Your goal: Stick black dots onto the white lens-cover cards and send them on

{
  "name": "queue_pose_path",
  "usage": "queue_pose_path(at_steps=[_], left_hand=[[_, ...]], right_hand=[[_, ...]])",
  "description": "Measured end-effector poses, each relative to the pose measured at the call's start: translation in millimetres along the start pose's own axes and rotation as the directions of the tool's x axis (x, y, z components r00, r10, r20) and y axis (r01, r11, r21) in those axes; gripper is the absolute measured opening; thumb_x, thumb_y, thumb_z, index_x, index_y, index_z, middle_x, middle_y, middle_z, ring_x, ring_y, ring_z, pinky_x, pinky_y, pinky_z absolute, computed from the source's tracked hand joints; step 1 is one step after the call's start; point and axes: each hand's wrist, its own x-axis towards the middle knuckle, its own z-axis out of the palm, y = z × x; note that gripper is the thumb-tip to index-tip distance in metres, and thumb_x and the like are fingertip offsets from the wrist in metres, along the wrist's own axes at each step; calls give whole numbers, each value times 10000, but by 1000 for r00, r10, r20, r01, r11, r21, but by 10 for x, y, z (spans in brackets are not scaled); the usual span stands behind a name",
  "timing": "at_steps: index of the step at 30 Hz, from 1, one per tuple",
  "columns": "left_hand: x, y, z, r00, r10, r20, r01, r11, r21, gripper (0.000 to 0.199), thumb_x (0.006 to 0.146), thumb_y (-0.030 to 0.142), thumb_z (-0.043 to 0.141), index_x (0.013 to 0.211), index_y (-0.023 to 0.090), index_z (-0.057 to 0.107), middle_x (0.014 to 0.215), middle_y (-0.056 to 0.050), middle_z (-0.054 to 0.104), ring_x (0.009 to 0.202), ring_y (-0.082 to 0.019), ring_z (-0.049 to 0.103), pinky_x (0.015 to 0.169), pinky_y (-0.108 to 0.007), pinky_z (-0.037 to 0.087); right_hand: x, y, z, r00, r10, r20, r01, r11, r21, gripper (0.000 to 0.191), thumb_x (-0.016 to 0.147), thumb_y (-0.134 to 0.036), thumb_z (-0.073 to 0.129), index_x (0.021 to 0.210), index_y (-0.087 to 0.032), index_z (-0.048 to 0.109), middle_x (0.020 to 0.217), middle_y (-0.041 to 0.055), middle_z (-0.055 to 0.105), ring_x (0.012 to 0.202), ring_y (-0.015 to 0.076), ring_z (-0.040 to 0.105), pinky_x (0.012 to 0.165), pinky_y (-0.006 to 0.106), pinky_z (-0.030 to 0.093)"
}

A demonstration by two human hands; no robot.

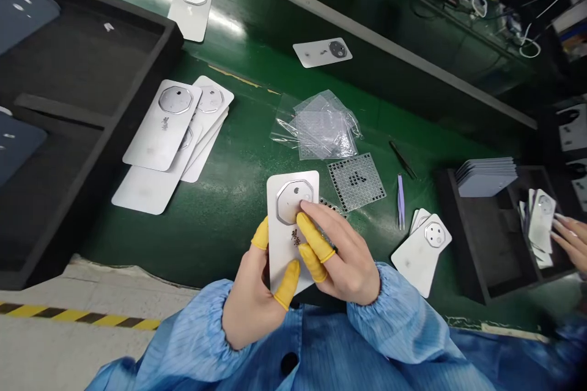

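Observation:
My left hand (257, 296), with yellow finger cots on thumb and index finger, grips a white phone back cover (282, 244) by its sides. The cover has an octagonal camera ring with one black dot inside and dark lettering below. My right hand (343, 256) rests over the cover's right side, thumb and index finger in yellow cots and drawn close together. Its bare middle finger touches the camera disc. Anything small between those fingertips is hidden. Just beyond lies a clear sheet of black dots (358, 182); another sheet is partly covered by my right hand.
Stacked white covers (160, 125) lie left, beside a black tray (156, 43). Plastic bags (325, 125), purple tweezers (400, 201), dark tweezers (402, 159) and more covers (422, 250) lie around. At right, a co-worker's hand (571, 241) touches covers in another tray (468, 256).

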Motion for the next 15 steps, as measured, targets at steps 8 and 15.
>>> queue_pose_path(at_steps=[8, 15], left_hand=[[-14, -90, -36, 998, 49, 48, -56, 988, 145, 860, 805, 131, 653, 1505, 326, 195, 1450, -71, 483, 1253, -322, 534, 868, -327, 573], [7, -86, -51, 996, 71, 51, -80, 976, 204, 794, 836, 149, 616, 1502, 299, 212, 1411, -108, 514, 1207, -320, 572, 902, -362, 553]], right_hand=[[25, 28, 25, 1000, -14, -18, 13, 999, -40, 321, 866, -116, 528, 1182, -68, 557, 1241, 253, 592, 1219, 316, 545, 894, 480, 584], [-65, 67, 35, 1000, 2, 14, -2, 1000, -16, 380, 874, -122, 534, 1251, -80, 516, 1292, 247, 557, 1258, 298, 519, 946, 474, 564]])
